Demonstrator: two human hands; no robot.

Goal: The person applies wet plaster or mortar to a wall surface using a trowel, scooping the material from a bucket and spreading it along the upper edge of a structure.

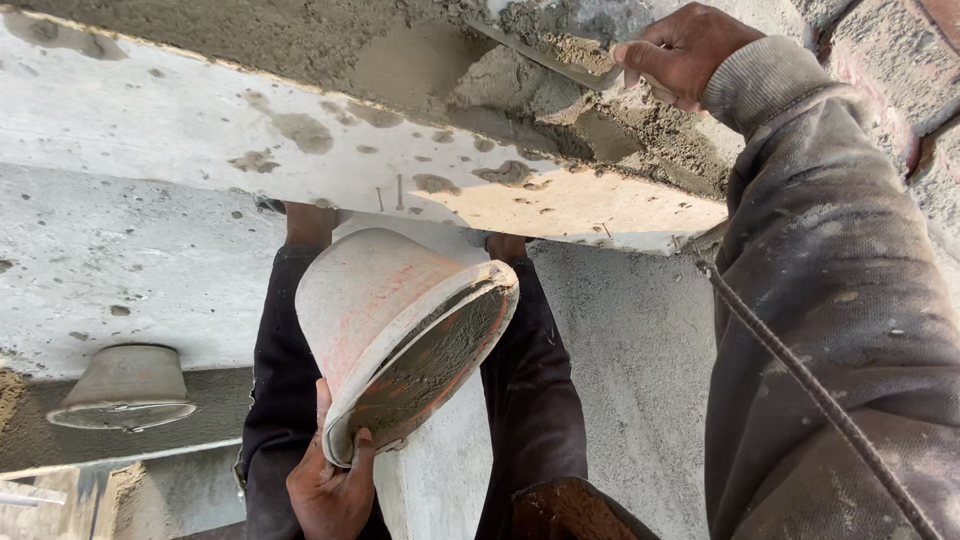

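Upper right, the right hand (pixel 682 52) grips a trowel (pixel 545 55) flat against wet mortar (pixel 610 135), while the left hand (pixel 332 485) clamps the tilted pan (pixel 400 335) by its rim, lower centre, keeping the mix within reach.

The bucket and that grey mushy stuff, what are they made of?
The bucket looks like plastic: thin bendy rim, faded red under a dusty grey crust. The mushy stuff looks like wet cement mortar: grainy, sandy, grey, sticking to the ledge in lumps.

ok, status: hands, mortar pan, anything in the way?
Right hand holds trowel against wet mortar on the concrete ledge. Left hand grips tilted mortar pan by its rim. Steel rebar crosses by right sleeve.
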